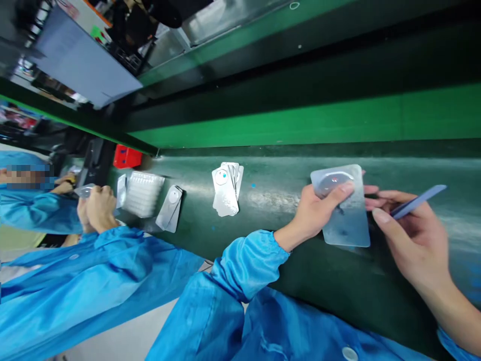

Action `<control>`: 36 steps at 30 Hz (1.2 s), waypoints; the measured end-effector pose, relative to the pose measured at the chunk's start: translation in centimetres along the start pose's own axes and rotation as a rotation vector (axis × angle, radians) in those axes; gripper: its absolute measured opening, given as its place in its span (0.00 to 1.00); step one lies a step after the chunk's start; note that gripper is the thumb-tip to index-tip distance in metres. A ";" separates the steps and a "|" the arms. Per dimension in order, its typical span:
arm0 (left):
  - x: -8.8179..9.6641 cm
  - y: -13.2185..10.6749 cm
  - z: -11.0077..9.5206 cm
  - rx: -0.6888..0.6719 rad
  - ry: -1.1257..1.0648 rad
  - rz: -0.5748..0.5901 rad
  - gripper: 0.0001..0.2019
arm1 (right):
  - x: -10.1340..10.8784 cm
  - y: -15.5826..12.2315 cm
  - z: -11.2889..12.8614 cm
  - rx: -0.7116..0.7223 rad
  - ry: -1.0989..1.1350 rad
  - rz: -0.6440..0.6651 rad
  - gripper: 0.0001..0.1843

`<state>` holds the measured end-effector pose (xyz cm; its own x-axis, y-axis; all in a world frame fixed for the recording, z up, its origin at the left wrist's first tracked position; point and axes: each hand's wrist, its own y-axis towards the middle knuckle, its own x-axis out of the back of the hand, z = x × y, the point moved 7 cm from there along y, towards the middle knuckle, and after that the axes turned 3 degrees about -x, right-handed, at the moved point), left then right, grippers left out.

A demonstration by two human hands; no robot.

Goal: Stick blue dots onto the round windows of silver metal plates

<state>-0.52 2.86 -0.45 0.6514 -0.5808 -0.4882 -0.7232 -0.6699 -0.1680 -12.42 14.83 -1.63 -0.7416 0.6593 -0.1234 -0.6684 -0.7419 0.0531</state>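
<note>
A clear plastic blister card [347, 220] is gripped firmly in the person's left hand [319, 213], over a dark green work surface [270, 235]. Its long axis runs roughly up and down in the view, with a slight tilt, and its round blister [332, 183] sits toward the far end. The left thumb [345, 188] lies across the card's face just below that blister, while the fingertips [372, 190] curl round from behind and show past the right edge.

Just beside the card, the right hand [413, 235] holds a flat blue strip [419, 202] in a narrow pinch between thumb and fingers. The strip's free end points up and to the right, away from the card.

To the left of the card along the surface lie a fanned stack of blister cards [225, 189], a pair of cards [169, 209] and a clear ribbed tray stack [143, 194], with a red box [128, 156] beyond. Further left, a co-worker's hands [97, 210] in a matching blue sleeve [75, 260] hold a small clear piece [85, 190].
</note>
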 end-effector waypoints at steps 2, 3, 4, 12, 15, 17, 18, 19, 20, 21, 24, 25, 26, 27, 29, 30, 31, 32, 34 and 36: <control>1.0 0.5 -0.6 0.000 -0.078 -0.069 0.27 | -0.7 -0.3 0.4 0.046 -0.113 0.053 0.17; 1.5 0.8 -1.1 -0.014 -0.106 -0.104 0.29 | -1.0 -0.5 0.7 0.073 -0.176 0.081 0.15; 2.0 1.0 -1.7 -0.038 -0.123 -0.139 0.31 | -1.2 -0.7 0.9 0.102 -0.231 0.099 0.14; 4.9 0.8 -7.5 -0.124 0.032 -0.112 0.32 | -1.2 -0.8 1.3 0.205 -0.320 0.118 0.08; 6.8 -0.1 -9.1 -0.166 0.098 -0.183 0.31 | -1.4 -0.7 1.3 0.213 -0.350 0.132 0.07; 7.6 -0.5 -9.5 -0.194 0.113 -0.231 0.32 | -1.6 -0.7 1.3 0.214 -0.376 0.138 0.07; 7.8 -0.6 -9.4 -0.198 0.116 -0.244 0.32 | -1.6 -0.7 1.4 0.217 -0.385 0.139 0.08; 7.9 -0.5 -9.2 -0.196 0.115 -0.248 0.33 | -1.7 -0.8 1.4 0.219 -0.390 0.138 0.08; 7.9 -0.5 -9.0 -0.192 0.107 -0.246 0.33 | -1.6 -0.8 1.4 0.220 -0.392 0.134 0.08; 8.0 -0.3 -8.7 -0.184 0.090 -0.239 0.33 | -1.6 -0.7 1.4 0.220 -0.392 0.131 0.08; 8.4 0.1 -7.6 -0.087 -0.003 -0.175 0.27 | -1.4 -0.6 1.3 0.218 -0.385 0.121 0.08; 8.6 0.1 -7.1 -0.028 -0.039 -0.138 0.24 | -1.3 -0.6 1.3 0.220 -0.381 0.118 0.08; 8.7 0.1 -6.6 0.032 -0.069 -0.100 0.21 | -1.3 -0.6 1.3 0.223 -0.380 0.115 0.08; 9.0 0.1 -6.2 0.082 -0.090 -0.067 0.19 | -1.3 -0.6 1.3 0.227 -0.382 0.114 0.08; 9.5 -0.1 -5.8 0.132 -0.105 -0.032 0.16 | -1.4 -0.6 1.3 0.231 -0.393 0.112 0.09; 9.8 -0.1 -5.7 0.135 -0.105 -0.029 0.15 | -1.4 -0.6 1.2 0.231 -0.398 0.112 0.09; 9.9 -0.2 -5.6 0.133 -0.105 -0.030 0.14 | -1.4 -0.6 1.2 0.229 -0.402 0.114 0.10; 10.0 -0.2 -5.6 0.133 -0.107 -0.028 0.14 | -1.4 -0.6 1.1 0.227 -0.405 0.115 0.10; 9.7 -0.3 -5.5 0.139 -0.111 -0.012 0.14 | -1.3 -0.6 1.1 0.223 -0.412 0.116 0.11; 9.0 -0.3 -5.7 0.130 -0.106 0.022 0.15 | -1.2 -0.6 1.1 0.222 -0.419 0.116 0.11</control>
<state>6.88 -4.75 0.11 0.6122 -0.5382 -0.5792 -0.7652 -0.5877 -0.2626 -11.16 14.60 -0.45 -0.7407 0.5996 0.3032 -0.5417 -0.7999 0.2584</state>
